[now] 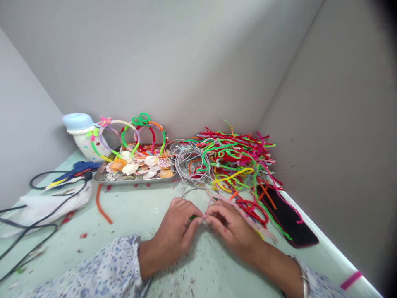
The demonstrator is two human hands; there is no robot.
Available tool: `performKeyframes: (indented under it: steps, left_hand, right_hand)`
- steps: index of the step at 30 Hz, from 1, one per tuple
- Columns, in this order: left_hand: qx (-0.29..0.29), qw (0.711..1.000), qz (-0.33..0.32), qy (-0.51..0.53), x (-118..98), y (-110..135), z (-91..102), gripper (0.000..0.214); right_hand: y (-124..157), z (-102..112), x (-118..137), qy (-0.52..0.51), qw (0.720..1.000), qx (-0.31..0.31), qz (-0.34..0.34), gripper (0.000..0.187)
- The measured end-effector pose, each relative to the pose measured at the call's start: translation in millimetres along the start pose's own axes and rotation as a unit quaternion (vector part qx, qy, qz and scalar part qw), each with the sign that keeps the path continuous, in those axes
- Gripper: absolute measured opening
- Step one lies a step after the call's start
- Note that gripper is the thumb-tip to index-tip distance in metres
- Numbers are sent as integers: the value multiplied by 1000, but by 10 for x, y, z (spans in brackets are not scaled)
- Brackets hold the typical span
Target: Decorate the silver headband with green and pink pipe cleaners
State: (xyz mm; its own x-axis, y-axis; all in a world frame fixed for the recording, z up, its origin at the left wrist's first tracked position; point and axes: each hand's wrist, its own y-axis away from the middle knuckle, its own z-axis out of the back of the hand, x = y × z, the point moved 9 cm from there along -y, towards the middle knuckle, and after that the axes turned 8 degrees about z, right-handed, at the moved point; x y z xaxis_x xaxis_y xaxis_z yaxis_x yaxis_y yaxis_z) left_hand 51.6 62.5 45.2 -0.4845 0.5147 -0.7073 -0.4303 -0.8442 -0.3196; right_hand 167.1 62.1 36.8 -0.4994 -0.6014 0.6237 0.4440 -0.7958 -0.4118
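My left hand [173, 234] and my right hand [231, 229] meet at the fingertips over the pale green table [136, 211]. Both pinch a thin pink pipe cleaner [214, 199] that curves up from my fingers toward the pile. A bit of green shows under my left fingers. Just behind my hands lie several bare metal headband hoops [189, 165]. A heap of coloured pipe cleaners [232, 159] is stacked in the back right corner.
A metal tray [102, 177] of seashells holds wrapped headbands [130, 132]. A white jar [81, 138] with a blue lid stands behind it. A blue glue gun [77, 169], black cables [37, 223], a white bag, a loose orange pipe cleaner [101, 207] and a black pouch [288, 219] lie around.
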Motion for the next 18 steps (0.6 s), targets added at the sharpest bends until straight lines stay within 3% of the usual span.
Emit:
performKeyframes:
  steps: [9, 18]
  left_hand:
    - [7, 1000, -8, -8, -9, 2, -21, 12]
    - [6, 1000, -13, -8, -21, 2, -18, 12]
  right_hand:
    - [8, 12, 58, -36, 999, -7, 3, 13]
    - [-1, 7, -53, -83, 996, -7, -41, 13]
